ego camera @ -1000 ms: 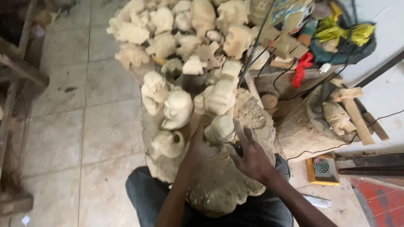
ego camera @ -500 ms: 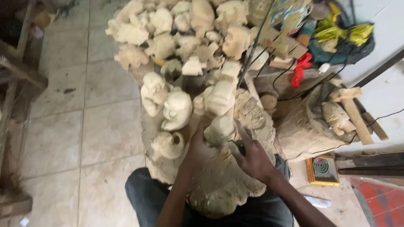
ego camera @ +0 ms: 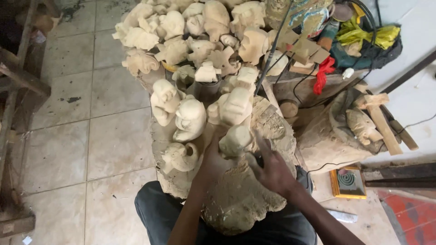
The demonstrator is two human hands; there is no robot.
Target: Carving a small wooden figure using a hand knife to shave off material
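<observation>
I sit behind a rough, chip-covered wooden block [ego camera: 236, 199] that rests against my lap. My left hand [ego camera: 212, 156] grips the lower side of a pale unfinished wood carving [ego camera: 235, 140] standing on the block. My right hand [ego camera: 271, 168] is closed beside that carving, fingers curled around a dark tool handle that is mostly hidden. Other pale carved figures [ego camera: 188, 119] stand just beyond my hands.
A big heap of pale carvings [ego camera: 200, 31] fills the space ahead. Cables, a red cloth [ego camera: 323, 75] and bags lie at the upper right. A wooden mallet [ego camera: 381, 122] rests on a stump to the right. Tiled floor [ego camera: 91, 136] lies left, with a wooden bench [ego camera: 18, 81].
My hands have stayed on the carving, shifting only slightly. The view has tilted a little.
</observation>
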